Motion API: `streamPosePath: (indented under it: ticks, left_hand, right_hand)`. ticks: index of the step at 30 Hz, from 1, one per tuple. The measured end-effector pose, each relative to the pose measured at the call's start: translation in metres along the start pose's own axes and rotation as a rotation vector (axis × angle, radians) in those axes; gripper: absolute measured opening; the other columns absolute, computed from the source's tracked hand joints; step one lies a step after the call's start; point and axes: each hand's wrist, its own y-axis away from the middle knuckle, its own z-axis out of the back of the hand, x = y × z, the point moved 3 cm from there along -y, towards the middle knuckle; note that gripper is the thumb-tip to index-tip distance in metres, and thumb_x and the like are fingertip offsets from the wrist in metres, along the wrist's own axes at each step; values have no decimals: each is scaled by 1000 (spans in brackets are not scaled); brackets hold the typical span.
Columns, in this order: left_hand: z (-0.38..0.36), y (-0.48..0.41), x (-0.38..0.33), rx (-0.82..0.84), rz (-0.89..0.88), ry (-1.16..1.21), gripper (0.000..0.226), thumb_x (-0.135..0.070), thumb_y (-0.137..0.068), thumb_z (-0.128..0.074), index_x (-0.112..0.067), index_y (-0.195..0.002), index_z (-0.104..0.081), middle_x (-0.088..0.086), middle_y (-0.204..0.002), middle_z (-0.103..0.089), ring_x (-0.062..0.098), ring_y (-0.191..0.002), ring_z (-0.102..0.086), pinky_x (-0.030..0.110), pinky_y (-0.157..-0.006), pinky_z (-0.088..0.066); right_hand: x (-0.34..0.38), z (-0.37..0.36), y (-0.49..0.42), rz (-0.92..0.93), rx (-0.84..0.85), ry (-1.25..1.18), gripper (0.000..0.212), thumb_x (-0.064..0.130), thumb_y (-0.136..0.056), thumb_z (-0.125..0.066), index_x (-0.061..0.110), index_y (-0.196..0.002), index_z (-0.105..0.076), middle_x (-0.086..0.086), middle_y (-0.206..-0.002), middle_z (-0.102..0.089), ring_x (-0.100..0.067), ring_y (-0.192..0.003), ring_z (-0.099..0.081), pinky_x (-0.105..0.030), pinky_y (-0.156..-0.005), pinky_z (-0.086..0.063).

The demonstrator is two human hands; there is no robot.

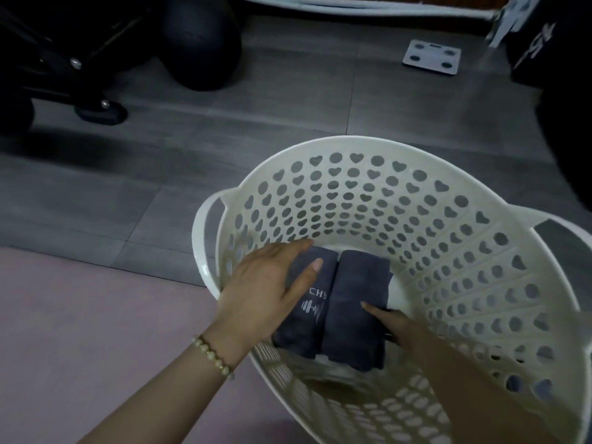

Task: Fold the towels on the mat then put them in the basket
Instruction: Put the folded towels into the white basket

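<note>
Two folded dark grey towels lie side by side on the bottom of a cream plastic basket (464, 251) with heart-shaped holes. The left towel (312, 318) carries a white dumbbell logo. My left hand (272, 283) rests flat on it, fingers straight and thumb laid across the top. The right towel (355, 315) touches the left one along its long edge. My right hand (389, 322) reaches in along that towel's right side, thumb on top, and its fingers are hidden beside or beneath the cloth. The pink mat (96, 331) lies at the lower left.
The basket stands partly on the mat and partly on grey floor tiles (256, 123). A black exercise ball (201, 40) and a black wheeled frame (64, 68) are at the back left. A white bathroom scale (431, 57) lies at the back right.
</note>
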Motion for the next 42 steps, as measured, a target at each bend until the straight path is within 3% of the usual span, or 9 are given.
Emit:
streamPosePath:
  ticks: [4, 9, 15, 19, 27, 35, 38, 40, 42]
  left_hand:
    - [0, 3, 7, 25, 16, -7, 67, -70, -84, -13, -39, -135, -43, -11, -129, -57, 10, -119, -50, 26, -101, -38]
    - [1, 3, 6, 57, 7, -75, 69, -70, -86, -13, -33, -135, -44, -6, -127, -59, 13, -116, -52, 24, -94, -37]
    - [2, 10, -19, 161, -91, -232, 95, -78, -70, 7, -31, -141, -37, -3, -133, -55, 15, -123, -47, 26, -102, -29]
    - [-5, 4, -60, 98, -151, -156, 80, -74, -82, -14, -27, -142, -36, -2, -140, -50, 17, -127, -43, 29, -106, -30]
    - [-45, 8, -220, 69, -434, 8, 74, -65, -84, -20, -23, -143, -37, -1, -145, -43, 17, -134, -36, 34, -111, -28]
    - [-169, 40, -319, 218, -601, 16, 61, -56, -91, -31, -18, -138, -44, 0, -140, -47, 18, -131, -39, 31, -108, -27]
    - [-227, 50, -325, 358, -597, -23, 67, -59, -89, -25, -18, -141, -40, 1, -144, -44, 19, -133, -37, 30, -112, -25]
    - [-265, 56, -318, 473, -557, -51, 71, -60, -89, -21, -17, -144, -34, 2, -148, -38, 19, -136, -33, 29, -113, -22]
    - [-298, 61, -309, 559, -518, -93, 62, -54, -96, -28, -19, -147, -28, 0, -152, -32, 18, -138, -29, 28, -115, -18]
  right_hand:
    - [31, 9, 32, 59, -130, 320, 67, 46, -89, -57, 2, -136, -40, -14, -141, -44, -33, -123, -47, -40, -93, -41]
    - [80, 10, 98, 383, -102, 579, 43, 21, -98, -49, 2, -136, -42, -17, -140, -46, -28, -126, -46, -25, -95, -35]
    - [94, 38, 188, 637, -123, 960, 70, 40, -94, -53, 19, -151, -17, 0, -156, -22, -19, -139, -30, -27, -112, -25]
    - [92, 82, 254, 821, -270, 1029, 71, 40, -91, -57, 21, -149, -21, 2, -156, -21, -17, -140, -29, -27, -114, -24]
    - [24, 230, 355, 882, -637, 783, 66, 38, -89, -60, 19, -145, -31, 3, -153, -29, -13, -140, -28, -23, -114, -20]
    - [-160, 310, 322, 436, -769, 233, 74, 34, -83, -69, 10, -143, -33, -12, -148, -34, -25, -135, -36, -33, -110, -31]
    - [-217, 303, 292, 279, -736, -94, 100, 41, -71, -78, 4, -146, -23, -16, -149, -31, -29, -134, -36, -21, -97, -37]
    - [-245, 294, 275, 193, -698, -329, 90, 19, -79, -76, -2, -146, -18, -17, -147, -32, -32, -132, -38, -11, -81, -41]
    - [-273, 285, 252, 100, -669, -496, 72, 11, -82, -72, -3, -139, -31, -12, -131, -49, -32, -115, -49, -22, -76, -45]
